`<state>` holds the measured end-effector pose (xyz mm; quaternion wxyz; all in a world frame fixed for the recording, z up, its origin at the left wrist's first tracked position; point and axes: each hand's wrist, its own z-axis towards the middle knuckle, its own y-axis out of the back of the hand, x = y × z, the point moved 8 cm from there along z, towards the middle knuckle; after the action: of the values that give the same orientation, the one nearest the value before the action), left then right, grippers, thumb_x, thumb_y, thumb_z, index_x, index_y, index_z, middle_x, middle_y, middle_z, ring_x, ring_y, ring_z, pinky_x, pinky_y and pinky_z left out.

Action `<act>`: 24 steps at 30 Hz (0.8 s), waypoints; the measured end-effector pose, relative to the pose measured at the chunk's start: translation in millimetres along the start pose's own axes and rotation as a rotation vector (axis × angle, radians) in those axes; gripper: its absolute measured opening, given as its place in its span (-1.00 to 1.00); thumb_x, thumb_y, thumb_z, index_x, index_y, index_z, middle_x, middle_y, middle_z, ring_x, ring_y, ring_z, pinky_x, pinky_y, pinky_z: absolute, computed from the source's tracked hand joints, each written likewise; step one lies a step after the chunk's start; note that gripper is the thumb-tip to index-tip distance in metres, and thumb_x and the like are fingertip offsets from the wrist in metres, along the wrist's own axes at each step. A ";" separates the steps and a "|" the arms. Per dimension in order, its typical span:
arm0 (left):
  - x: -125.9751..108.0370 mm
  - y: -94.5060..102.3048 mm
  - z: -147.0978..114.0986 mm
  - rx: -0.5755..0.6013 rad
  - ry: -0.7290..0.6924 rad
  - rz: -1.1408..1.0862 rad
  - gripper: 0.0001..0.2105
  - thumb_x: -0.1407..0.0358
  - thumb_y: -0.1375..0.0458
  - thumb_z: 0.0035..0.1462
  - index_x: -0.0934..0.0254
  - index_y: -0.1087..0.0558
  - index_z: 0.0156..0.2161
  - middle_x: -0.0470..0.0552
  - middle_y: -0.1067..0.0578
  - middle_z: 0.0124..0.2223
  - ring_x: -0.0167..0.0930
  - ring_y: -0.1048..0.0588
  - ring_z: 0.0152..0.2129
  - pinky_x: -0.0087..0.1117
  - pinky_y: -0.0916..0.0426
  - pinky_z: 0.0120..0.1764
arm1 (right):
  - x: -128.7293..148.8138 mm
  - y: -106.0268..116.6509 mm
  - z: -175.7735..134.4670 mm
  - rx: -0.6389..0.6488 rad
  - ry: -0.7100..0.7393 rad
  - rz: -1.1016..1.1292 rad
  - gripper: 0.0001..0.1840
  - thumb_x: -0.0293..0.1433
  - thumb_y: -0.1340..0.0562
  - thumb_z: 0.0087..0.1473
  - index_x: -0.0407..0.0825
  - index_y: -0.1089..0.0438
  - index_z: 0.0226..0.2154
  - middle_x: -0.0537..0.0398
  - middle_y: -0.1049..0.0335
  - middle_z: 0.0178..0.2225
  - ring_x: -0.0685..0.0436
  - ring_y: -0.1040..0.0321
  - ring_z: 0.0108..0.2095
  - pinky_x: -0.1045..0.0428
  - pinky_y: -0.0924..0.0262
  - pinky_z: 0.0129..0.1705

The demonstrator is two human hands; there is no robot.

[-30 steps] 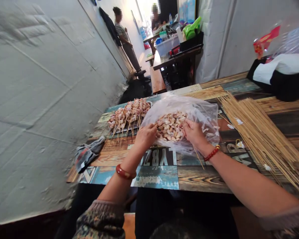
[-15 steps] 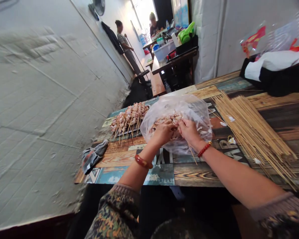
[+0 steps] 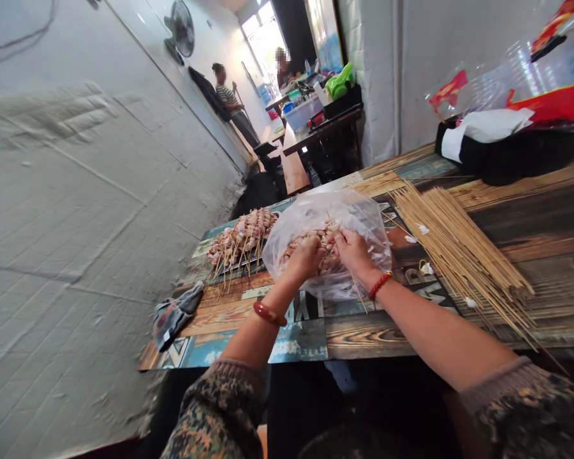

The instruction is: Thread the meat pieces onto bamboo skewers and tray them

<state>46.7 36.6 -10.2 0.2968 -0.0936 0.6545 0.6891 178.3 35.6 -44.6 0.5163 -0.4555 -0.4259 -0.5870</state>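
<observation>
A translucent plastic bag (image 3: 375, 220) lies spread on the table, holding a heap of raw meat pieces (image 3: 291, 247). Over the heap, my right hand (image 3: 354, 252) is closed on a bamboo skewer (image 3: 358, 293). The skewer's lower end sticks out below the palm, and meat shows near its upper end. My left hand (image 3: 309, 256) is closed against the meat beside it; its fingertips are partly hidden, so what it grips is unclear. To the left, several loaded meat skewers (image 3: 243, 234) are piled on a tray (image 3: 253, 260).
Many bare bamboo skewers (image 3: 469, 248) lie at right, with small white scraps around them. A grey cloth (image 3: 176, 312) rests at the table's left corner. Plastic packaging (image 3: 545, 105) sits on a black bag at the back right. Two people are farther off, beyond a cluttered table (image 3: 325, 131).
The whole view has shifted, so the table items appear farther left. My left hand has turned slightly over the meat; my right hand still grips the skewer.
</observation>
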 end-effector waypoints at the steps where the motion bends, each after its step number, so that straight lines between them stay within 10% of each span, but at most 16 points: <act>1: 7.5 5.6 -2.0 -0.050 0.072 -0.139 -0.91 0.32 -0.15 0.04 0.30 -0.45 -0.37 0.02 -0.48 -0.43 -0.36 -0.45 -0.42 -0.33 -0.34 -0.25 | 0.9 1.1 -0.4 -0.006 -0.006 0.002 -0.59 -0.16 0.02 0.22 -0.05 -0.38 -0.43 0.12 -0.27 -0.66 -0.06 -0.20 -0.63 0.05 -0.05 -0.59; 5: 35.9 11.6 -15.5 -0.144 0.319 -0.846 -0.78 0.22 -0.27 -0.05 0.36 -0.50 -0.33 -0.01 -0.52 -0.45 -0.53 -0.40 -0.62 -0.49 -0.29 -0.51 | 8.2 -0.1 -4.7 0.019 0.000 0.001 -0.61 -0.14 -0.03 0.20 -0.03 -0.38 -0.45 0.15 -0.24 -0.67 -0.06 -0.20 -0.62 0.06 -0.06 -0.58; 9: 44.3 2.3 -29.6 -0.105 0.427 -1.241 -0.73 0.44 -0.34 -0.15 0.39 -0.52 -0.25 0.07 -0.59 -0.26 -0.49 -0.57 -0.39 -0.53 -0.43 -0.28 | 13.4 -6.0 -9.2 0.076 0.035 -0.018 -0.61 -0.13 -0.03 0.20 -0.01 -0.36 -0.45 0.19 -0.19 -0.68 -0.04 -0.16 -0.62 0.06 -0.05 -0.56; 24: 55.7 -2.0 -29.0 -0.149 0.470 -1.576 -0.88 0.52 -0.15 0.08 0.41 -0.49 -0.25 0.10 -0.60 -0.30 -0.42 -0.60 -0.33 -0.51 -0.49 -0.25 | 14.8 -38.4 -30.0 0.437 0.011 -0.100 -0.56 -0.08 -0.09 0.17 -0.06 -0.43 -0.45 0.28 -0.07 -0.75 0.06 0.00 -0.71 0.10 0.05 -0.63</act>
<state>-4.7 24.8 -44.4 0.5415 -0.6865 0.3945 0.2826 136.5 7.2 -38.0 0.5751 -0.3081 -0.5622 -0.5081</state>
